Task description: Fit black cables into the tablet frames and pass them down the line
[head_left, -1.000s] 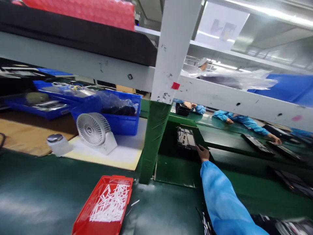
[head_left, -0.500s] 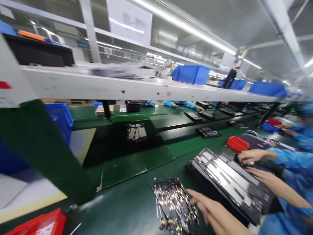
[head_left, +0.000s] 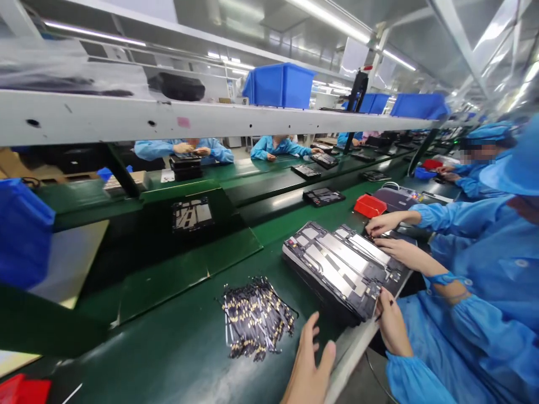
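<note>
My left hand [head_left: 309,359] hovers low over the bench edge, thumb and fingers apart, holding nothing. To its left lies a loose pile of short black cables with gold-coloured ends [head_left: 256,317]. My right hand [head_left: 391,322] has its fingers closed at the near right corner of a stack of tablet-like housings [head_left: 332,264]. Something small and dark shows at those fingertips, too small to name. Silver panels and dark frames cover the top of the stack. Just beyond, a co-worker's two hands [head_left: 398,249] work over another housing [head_left: 370,247].
A red bin [head_left: 370,206] stands behind the stack. Single housings lie on the dark line, such as one housing [head_left: 323,196]. A white shelf beam [head_left: 219,120] crosses above, bearing blue bins [head_left: 280,84]. Another red bin [head_left: 25,390] sits lower left. Co-workers sit opposite and at right.
The view has swung right, so everything has shifted left. A hand that was beside the cable pile has drawn away from it. My right hand now shows at the housings' near corner.
</note>
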`<state>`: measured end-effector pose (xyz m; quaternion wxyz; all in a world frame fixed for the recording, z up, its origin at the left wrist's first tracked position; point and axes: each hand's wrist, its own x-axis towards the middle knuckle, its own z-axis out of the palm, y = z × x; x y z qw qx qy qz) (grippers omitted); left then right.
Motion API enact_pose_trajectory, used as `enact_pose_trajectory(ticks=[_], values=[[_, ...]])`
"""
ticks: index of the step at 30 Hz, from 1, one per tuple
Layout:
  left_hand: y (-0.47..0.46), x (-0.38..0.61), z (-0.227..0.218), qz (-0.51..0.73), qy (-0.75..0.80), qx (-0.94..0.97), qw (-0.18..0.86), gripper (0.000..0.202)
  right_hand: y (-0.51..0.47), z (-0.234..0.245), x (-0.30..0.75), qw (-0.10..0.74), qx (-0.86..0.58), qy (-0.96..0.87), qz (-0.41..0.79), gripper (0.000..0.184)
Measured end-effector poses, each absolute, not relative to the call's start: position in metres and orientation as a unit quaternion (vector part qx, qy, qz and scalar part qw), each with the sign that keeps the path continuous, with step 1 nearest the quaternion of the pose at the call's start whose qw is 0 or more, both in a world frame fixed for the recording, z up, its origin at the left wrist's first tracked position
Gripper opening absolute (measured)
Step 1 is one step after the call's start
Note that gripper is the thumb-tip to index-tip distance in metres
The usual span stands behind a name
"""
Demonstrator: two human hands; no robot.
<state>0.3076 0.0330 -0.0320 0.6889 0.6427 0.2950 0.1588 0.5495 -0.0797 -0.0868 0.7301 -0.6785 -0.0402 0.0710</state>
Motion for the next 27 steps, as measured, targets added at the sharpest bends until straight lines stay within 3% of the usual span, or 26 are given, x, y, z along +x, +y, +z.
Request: enact_pose_trajectory(ticks=[3,12,17,23,27], values=[[0.042,0.345,-0.031,0.173,0.319,0.603,0.71,0.08,-0.073,-0.097,0.55,0.745,-0.662,-0.04,0.071,0.044],[0.046,0.383,-0.015,0.234,0.33,0.592,0.697,0.076,-0.07,-0.106,0.548,0.751,-0.659,-0.035,0.016,0.044],[0.042,0.404,0.001,0.257,0.34,0.584,0.69,0.086,-0.062,-0.101,0.542,0.74,-0.672,-0.02,-0.035,0.045],[0.04,0.412,0.013,0.277,0.343,0.572,0.691,0.095,-0.056,-0.083,0.53,0.763,-0.646,-0.013,-0.026,0.05],[0.045,0.404,0.032,0.291,0.35,0.542,0.707,0.088,-0.058,-0.05,0.519,0.783,-0.622,-0.011,0.001,0.05]])
